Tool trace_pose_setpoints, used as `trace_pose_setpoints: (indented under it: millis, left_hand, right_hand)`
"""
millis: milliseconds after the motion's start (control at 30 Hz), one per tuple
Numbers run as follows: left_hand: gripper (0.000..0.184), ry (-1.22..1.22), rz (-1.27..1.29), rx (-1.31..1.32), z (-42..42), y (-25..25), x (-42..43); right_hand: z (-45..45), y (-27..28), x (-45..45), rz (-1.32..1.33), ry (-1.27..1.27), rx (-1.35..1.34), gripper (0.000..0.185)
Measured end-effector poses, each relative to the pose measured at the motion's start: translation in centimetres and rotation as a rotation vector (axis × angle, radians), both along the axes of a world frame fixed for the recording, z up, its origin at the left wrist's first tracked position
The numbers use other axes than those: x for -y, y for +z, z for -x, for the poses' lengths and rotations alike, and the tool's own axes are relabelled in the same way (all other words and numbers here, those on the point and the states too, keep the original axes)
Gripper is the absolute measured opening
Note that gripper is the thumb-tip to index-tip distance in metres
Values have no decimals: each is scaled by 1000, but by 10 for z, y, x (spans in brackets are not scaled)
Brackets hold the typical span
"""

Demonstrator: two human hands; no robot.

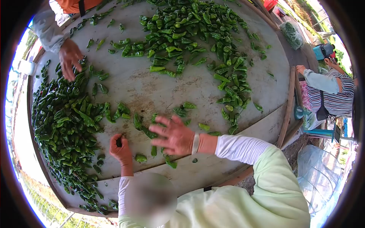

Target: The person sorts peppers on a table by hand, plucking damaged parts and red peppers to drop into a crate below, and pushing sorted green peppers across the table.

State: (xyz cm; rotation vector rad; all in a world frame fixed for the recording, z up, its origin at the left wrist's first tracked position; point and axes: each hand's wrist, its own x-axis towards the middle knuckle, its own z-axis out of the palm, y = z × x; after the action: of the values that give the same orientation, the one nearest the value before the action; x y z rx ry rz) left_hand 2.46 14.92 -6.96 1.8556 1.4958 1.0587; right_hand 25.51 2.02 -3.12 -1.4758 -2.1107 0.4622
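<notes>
My left hand (121,151) is closed in a fist near the front edge of the table, with a bit of a dark green pepper (119,142) showing between the fingers. To its right, my right hand (175,136) is open with fingers spread, over a few loose green peppers. One pepper (141,158) lies between my hands, and another (171,162) is just below my right hand. A large heap of green peppers (68,125) covers the left side of the table, close to my left hand.
A second pepper pile (190,30) spreads over the far side of the grey tabletop (129,85). A co-worker's hand (70,59) reaches over the left heap. Another person in a striped top (334,95) is at the right, beyond the wooden rim (288,110). A filled bag (291,35) stands far right.
</notes>
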Motion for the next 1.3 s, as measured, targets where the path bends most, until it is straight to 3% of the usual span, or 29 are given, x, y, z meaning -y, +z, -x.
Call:
trace_pose_setpoints:
  millis: [33, 167, 567, 833, 900, 1033, 1067, 1200, 1300]
  left_hand:
    - [11, -13, 2, 3, 0, -2, 0]
    - [12, -7, 11, 13, 4, -5, -2]
    - [15, 1, -4, -42, 6, -8, -1]
    - [15, 7, -11, -64, 8, -11, 0]
    - [18, 6, 56, -51, 10, -11, 1]
    - [17, -2, 18, 21, 7, -13, 0]
    - [18, -1, 25, 28, 7, -14, 0]
    - [17, -22, -22, -45, 11, -13, -2]
    - [14, -29, 6, -27, 17, -23, -7]
  right_hand:
    - [29, -12, 14, 47, 185, -36, 49]
    - [30, -22, 14, 110, 200, 40, 44]
    - [-240, -25, -94, -179, -553, 560, 38]
    - [-326, -17, -76, 43, -1002, 544, 41]
    - [-328, -18, -46, -222, -1011, 335, 48]
    - [-256, -12, 72, -283, -980, 199, 75]
    - [-229, -11, 106, -163, -1002, 177, 85]
    - [-121, -35, 207, 152, -1055, 110, 95]
    - [-78, -26, 201, 428, -1156, 111, 95]
